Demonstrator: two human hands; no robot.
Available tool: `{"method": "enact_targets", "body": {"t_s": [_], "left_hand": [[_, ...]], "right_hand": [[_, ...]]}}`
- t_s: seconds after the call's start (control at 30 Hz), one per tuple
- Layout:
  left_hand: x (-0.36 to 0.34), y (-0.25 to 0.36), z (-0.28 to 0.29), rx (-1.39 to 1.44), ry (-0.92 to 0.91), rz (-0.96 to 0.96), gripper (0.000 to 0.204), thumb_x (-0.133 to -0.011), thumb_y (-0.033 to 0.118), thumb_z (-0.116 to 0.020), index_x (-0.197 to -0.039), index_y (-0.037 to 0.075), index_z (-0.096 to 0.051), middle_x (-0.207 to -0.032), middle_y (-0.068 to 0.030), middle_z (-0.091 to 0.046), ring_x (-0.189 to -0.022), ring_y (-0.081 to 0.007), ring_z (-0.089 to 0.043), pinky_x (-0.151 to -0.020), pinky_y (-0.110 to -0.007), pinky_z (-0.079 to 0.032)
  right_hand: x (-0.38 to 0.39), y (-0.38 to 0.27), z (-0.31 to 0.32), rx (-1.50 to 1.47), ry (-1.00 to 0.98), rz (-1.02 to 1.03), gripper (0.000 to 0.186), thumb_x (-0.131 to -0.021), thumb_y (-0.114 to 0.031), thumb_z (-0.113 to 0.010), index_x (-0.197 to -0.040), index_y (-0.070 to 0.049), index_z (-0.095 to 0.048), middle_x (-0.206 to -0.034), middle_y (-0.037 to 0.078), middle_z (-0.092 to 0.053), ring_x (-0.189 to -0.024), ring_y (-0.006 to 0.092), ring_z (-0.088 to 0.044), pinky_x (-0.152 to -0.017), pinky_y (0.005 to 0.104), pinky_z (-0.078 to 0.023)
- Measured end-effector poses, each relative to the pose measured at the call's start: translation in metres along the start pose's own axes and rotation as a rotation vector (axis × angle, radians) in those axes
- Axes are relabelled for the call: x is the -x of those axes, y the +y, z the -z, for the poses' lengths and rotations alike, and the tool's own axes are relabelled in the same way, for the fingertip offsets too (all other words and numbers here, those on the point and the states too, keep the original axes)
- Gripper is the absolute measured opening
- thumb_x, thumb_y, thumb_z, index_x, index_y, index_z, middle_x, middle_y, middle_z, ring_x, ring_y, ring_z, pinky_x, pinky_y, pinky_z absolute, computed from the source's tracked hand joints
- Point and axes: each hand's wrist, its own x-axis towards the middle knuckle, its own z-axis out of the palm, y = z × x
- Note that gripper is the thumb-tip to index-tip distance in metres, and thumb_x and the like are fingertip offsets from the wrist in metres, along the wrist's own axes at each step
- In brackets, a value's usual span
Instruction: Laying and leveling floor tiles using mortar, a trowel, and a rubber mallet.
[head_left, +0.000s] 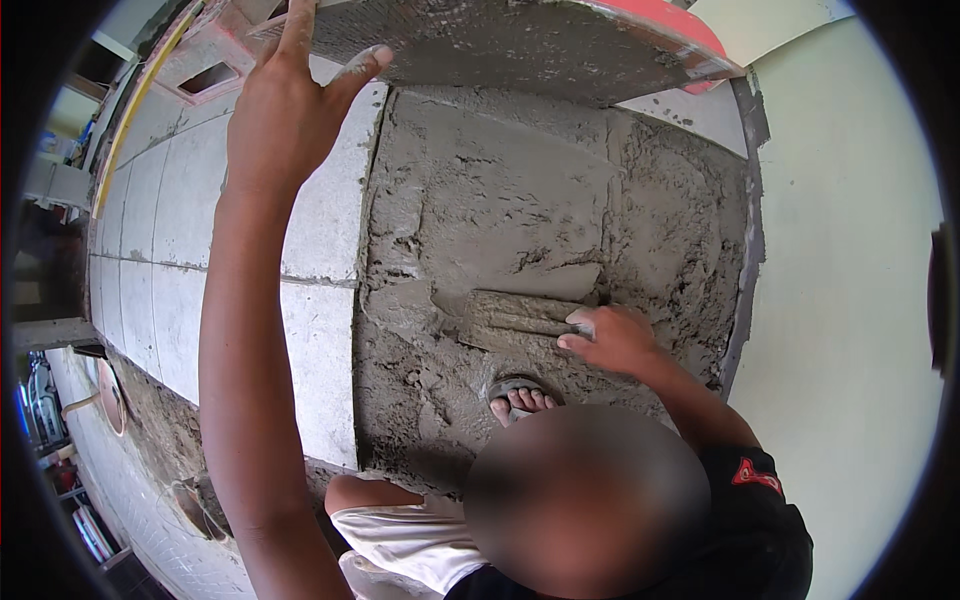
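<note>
On the left, pale grey rectangular tiles (322, 345) lie in place. The wet grey mortar bed (485, 200) beside them looks about half finished: smoother at far centre, rough near and right, levelling and covering apparently left. The right hand (615, 340) grips a mortar-coated rectangular trowel (490, 335) on it. The left hand (283, 120), thumb spread, meets a tilted mortar-covered slab (500, 45) at far; whether it grips, I cannot tell.

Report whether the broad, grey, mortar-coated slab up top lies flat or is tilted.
Tilted: the slab stands at a slant, its mortar-coated face turned toward the camera.
</note>
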Motion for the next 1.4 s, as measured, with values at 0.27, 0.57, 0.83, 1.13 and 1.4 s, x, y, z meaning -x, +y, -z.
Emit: {"method": "enact_targets", "body": {"t_s": [0.27, 0.57, 0.83, 1.13, 1.4], "left_hand": [[-0.005, 0.003, -0.008, 0.065, 0.047, -0.054, 0.092, -0.090, 0.054, -0.074, -0.159, 0.008, -0.035, -0.133, -0.0291, -0.064, -0.123, -0.0427, -0.064, -0.096, -0.050, -0.056], [-0.007, 0.001, -0.009, 0.020, 0.047, -0.037, 0.096, -0.089, 0.058, -0.074, -0.160, 0.009, -0.035, -0.135, -0.0294, -0.063, -0.123, -0.0428, -0.064, -0.095, -0.050, -0.056], [-0.007, 0.015, 0.002, 0.031, 0.052, -0.031, 0.095, -0.089, 0.054, -0.076, -0.161, 0.010, -0.032, -0.136, -0.0311, -0.062, -0.128, -0.0429, -0.060, -0.102, -0.050, -0.053], [-0.017, 0.037, 0.030, 0.087, -0.180, 0.223, 0.102, -0.092, 0.052, -0.073, -0.162, 0.002, -0.019, -0.144, -0.0364, -0.051, -0.128, -0.0481, -0.058, -0.106, -0.048, -0.050], [-0.019, 0.023, 0.022, 0.178, -0.112, 0.154, 0.104, -0.091, 0.053, -0.073, -0.163, 0.003, -0.017, -0.150, -0.0338, -0.047, -0.125, -0.0476, -0.061, -0.100, -0.048, -0.054]], "right_hand": [[-0.032, -0.072, -0.066, -0.031, 0.064, 0.165, 0.044, -0.097, -0.029, -0.059, -0.135, -0.008, -0.054, -0.094, 0.022, -0.074, -0.089, 0.0423, -0.072, -0.077, 0.0539, -0.056], [-0.052, 0.064, -0.005, 0.276, 0.475, -0.167, 0.040, -0.101, -0.034, -0.058, -0.132, -0.010, -0.051, -0.095, 0.021, -0.072, -0.084, 0.0427, -0.071, -0.074, 0.0550, -0.056], [-0.070, 0.099, 0.043, -0.107, 0.689, -0.169, 0.046, -0.094, -0.037, -0.069, -0.126, -0.004, -0.064, -0.105, 0.022, -0.074, -0.099, 0.0387, -0.072, -0.084, 0.0475, -0.056], [-0.176, -0.016, 0.064, -0.328, 0.330, -0.020, 0.051, -0.089, -0.038, -0.076, -0.126, -0.004, -0.069, -0.115, 0.022, -0.073, -0.107, 0.0353, -0.071, -0.093, 0.0425, -0.054], [-0.096, -0.069, -0.019, 0.175, -0.074, 0.279, 0.049, -0.095, -0.039, -0.067, -0.132, -0.007, -0.064, -0.111, 0.020, -0.074, -0.099, 0.0387, -0.072, -0.086, 0.0505, -0.056]]}}
